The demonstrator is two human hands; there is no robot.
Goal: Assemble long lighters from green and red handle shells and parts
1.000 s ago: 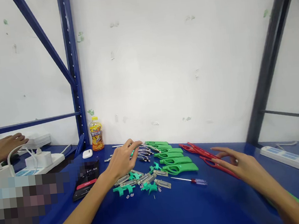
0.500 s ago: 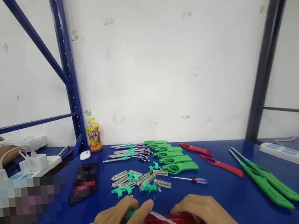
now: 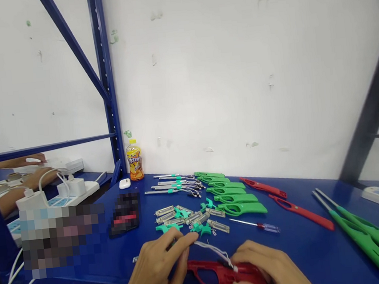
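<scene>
Evidently the red shell (image 3: 252, 273) lies low at the near side, between the hands, its hollow face up — probably so that its inside can be reached. The right hand (image 3: 275, 267) is closed round its broad end, seemingly to steady it. The left hand (image 3: 157, 265) keeps its fingers narrow on a wired rod (image 3: 135, 259), mostly hidden; white wires (image 3: 215, 249) run from its fingertips to the shell, with some slack. Whether the shell touches the table (image 3: 90, 261) I cannot tell.

Beyond, green shells (image 3: 244, 209) lie in a rank, likely for easy picking, beside more rods (image 3: 159, 192). Clear parts (image 3: 218, 226) and teal pieces (image 3: 202, 229) crowd the space just past the left hand, so sideways room looks better right of the screwdriver (image 3: 268, 228), before the green lighters (image 3: 356, 240). The table's front edge runs close by the left forearm — little margin there.
</scene>
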